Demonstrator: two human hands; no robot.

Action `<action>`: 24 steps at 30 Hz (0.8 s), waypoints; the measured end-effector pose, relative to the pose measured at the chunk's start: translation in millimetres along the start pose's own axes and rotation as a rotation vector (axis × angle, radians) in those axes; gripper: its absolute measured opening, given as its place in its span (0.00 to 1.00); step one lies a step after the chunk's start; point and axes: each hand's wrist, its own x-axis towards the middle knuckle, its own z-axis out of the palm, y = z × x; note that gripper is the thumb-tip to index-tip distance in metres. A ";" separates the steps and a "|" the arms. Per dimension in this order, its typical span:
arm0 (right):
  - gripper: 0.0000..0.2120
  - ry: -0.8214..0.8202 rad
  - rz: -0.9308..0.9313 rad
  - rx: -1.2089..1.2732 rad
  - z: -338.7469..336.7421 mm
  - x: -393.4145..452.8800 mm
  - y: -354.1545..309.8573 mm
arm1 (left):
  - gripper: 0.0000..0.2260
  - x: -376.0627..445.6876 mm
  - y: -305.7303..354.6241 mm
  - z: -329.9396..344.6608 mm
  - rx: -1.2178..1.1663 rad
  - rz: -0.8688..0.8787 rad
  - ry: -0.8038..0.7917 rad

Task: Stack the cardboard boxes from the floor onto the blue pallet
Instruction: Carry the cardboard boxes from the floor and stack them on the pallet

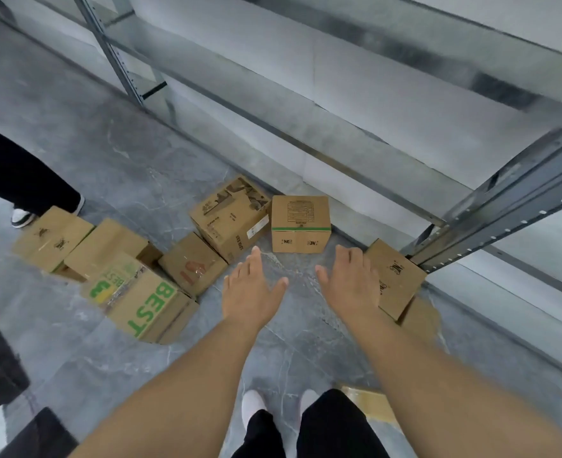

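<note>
Head view. Black trouser legs point(322, 428) and white shoe toes point(253, 406) sit at bottom centre, on grey marbled floor point(134, 153) with a smooth, slightly glossy finish.

Both bare forearms reach forward. Left hand point(251, 289) has fingers straight and spread, palm down, holding nothing. Right hand point(349, 282) is the same: fingers relaxed and apart, nothing gripped. Both hover above bare floor, short of the boxes.

Cardboard boxes, all brown corrugated and rectangular, lie scattered on the floor along the rack base:
- green-stripe box point(301, 223), upright and near-cubic, directly ahead of the hands. Printed black text panel on top, too small to read; small logos on the front face.
- printed box point(230, 218), tilted, black graphics and a white label on its side, just left of the green-stripe box.
- red-letter box point(192, 262), taped, red marks on top.
- BEST box point(140, 299), large green "BEST" lettering plus a green "3", shiny tape across it.
- plain box point(107, 247) and logo box point(53, 238), far left.
- right box point(395, 279), small black logos, partly behind the right hand, beside the rack post.

Blue pallet not in view.

Galvanised steel rack point(491, 206), perforated uprights, stands behind the boxes. Another person's dark trouser leg and sneaker point(21, 217) at left.
</note>
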 end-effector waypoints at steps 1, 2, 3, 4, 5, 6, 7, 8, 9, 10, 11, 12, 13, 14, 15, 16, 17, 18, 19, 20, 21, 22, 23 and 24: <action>0.25 -0.005 0.012 0.009 1.8 6.4 -3.1 | 0.36 8.9 -1.7 -1.5 0.000 -0.001 -0.017; 0.25 -0.008 0.024 0.016 3.5 13.9 -4.9 | 0.36 19.0 -2.1 -2.5 -0.002 0.002 -0.037; 0.26 -0.009 0.036 0.019 5.0 22.8 -5.5 | 0.36 30.2 -1.2 -3.0 -0.005 0.009 -0.053; 0.26 -0.013 0.050 0.019 6.4 32.9 -5.1 | 0.36 42.1 0.4 -3.1 -0.010 0.014 -0.067; 0.26 -0.019 0.063 0.019 7.9 43.6 -4.3 | 0.37 54.3 2.8 -3.3 -0.017 0.015 -0.078; 0.26 -0.026 0.074 0.019 9.3 54.5 -3.3 | 0.37 66.8 5.9 -3.6 -0.026 0.013 -0.087; 0.25 -0.035 0.084 0.017 11.2 66.2 -2.0 | 0.36 79.8 9.3 -3.6 -0.035 0.007 -0.096; 0.25 -0.046 0.093 0.018 14.2 80.7 0.4 | 0.36 95.9 13.9 -2.6 -0.044 -0.001 -0.110; 0.24 -0.058 0.100 0.022 16.5 90.2 1.3 | 0.36 106.0 16.8 -3.1 -0.052 -0.012 -0.127; 0.24 -0.072 0.106 0.027 19.0 100.3 2.6 | 0.36 116.3 19.8 -3.6 -0.060 -0.024 -0.147; 0.24 -0.091 0.116 0.039 23.2 115.6 5.1 | 0.36 131.1 23.8 -1.8 -0.068 -0.042 -0.171; 0.23 -0.112 0.127 0.049 27.8 130.8 7.5 | 0.36 145.4 27.3 0.5 -0.079 -0.067 -0.194; 0.23 -0.133 0.136 0.056 32.7 146.5 9.7 | 0.35 160.1 30.8 3.3 -0.086 -0.090 -0.215; 0.22 -0.151 0.147 0.060 38.4 162.4 12.6 | 0.35 175.3 34.5 7.0 -0.082 -0.111 -0.237; 0.22 -0.166 0.158 0.064 44.9 178.6 15.6 | 0.35 191.2 37.9 11.5 -0.065 -0.129 -0.256; 0.22 -0.177 0.171 0.070 51.8 194.3 18.9 | 0.35 206.8 40.5 17.1 -0.050 -0.143 -0.273; 0.22 -0.187 0.188 0.077 60.1 209.2 22.4 | 0.35 221.5 42.6 23.3 -0.049 -0.156 -0.288; 0.22 -0.198 0.207 0.086 68.7 223.3 25.8 | 0.34 235.6 43.7 30.5 -0.057 -0.170 -0.302; 0.22 -0.211 0.224 0.098 78.2 236.5 29.0 | 0.34 249.0 43.7 38.4 -0.063 -0.181 -0.310; 0.22 -0.227 0.243 0.115 88.4 248.3 32.4 | 0.34 261.6 41.9 46.9 -0.061 -0.190 -0.312; 0.22 -0.246 0.268 0.135 99.5 259.1 35.6 | 0.34 274.0 37.9 56.8 -0.060 -0.200 -0.315; 0.23 -0.268 0.299 0.149 111.4 268.7 39.1 | 0.34 286.2 31.2 68.4 -0.067 -0.214 -0.319; 0.23 -0.293 0.329 0.152 124.1 278.0 42.3 | 0.34 298.7 22.7 81.3 -0.084 -0.236 -0.325; 0.24 -0.320 0.355 0.151 137.7 286.4 45.7 | 0.34 311.1 12.8 94.7 -0.102 -0.262 -0.335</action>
